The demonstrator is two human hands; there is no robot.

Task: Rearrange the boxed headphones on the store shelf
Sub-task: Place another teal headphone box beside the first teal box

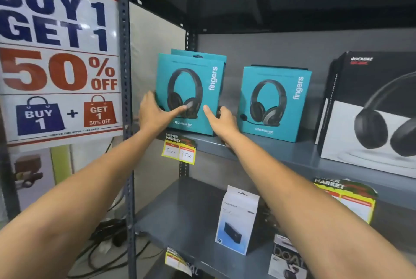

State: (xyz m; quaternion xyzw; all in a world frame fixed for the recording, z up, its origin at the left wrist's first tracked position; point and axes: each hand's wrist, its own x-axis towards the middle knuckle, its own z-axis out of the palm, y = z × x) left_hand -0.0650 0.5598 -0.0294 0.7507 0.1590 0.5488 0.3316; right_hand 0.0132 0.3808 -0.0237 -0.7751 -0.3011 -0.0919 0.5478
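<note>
A teal headphone box (191,80) stands upright at the left end of the grey middle shelf (281,152), with a second teal box (202,53) right behind it. My left hand (155,113) grips its left edge, thumb across the front. My right hand (221,122) grips its lower right edge, thumb on the front too. Another teal headphone box (274,103) stands to the right, apart from the held one. A large black and white headphone box (369,107) stands at the far right.
A sale poster (58,53) hangs left of the shelf upright (125,98). Yellow price tags (180,150) hang on the shelf edges. On the lower shelf stand a small white box (238,218) and a black and white box (287,258). Cables lie on the floor.
</note>
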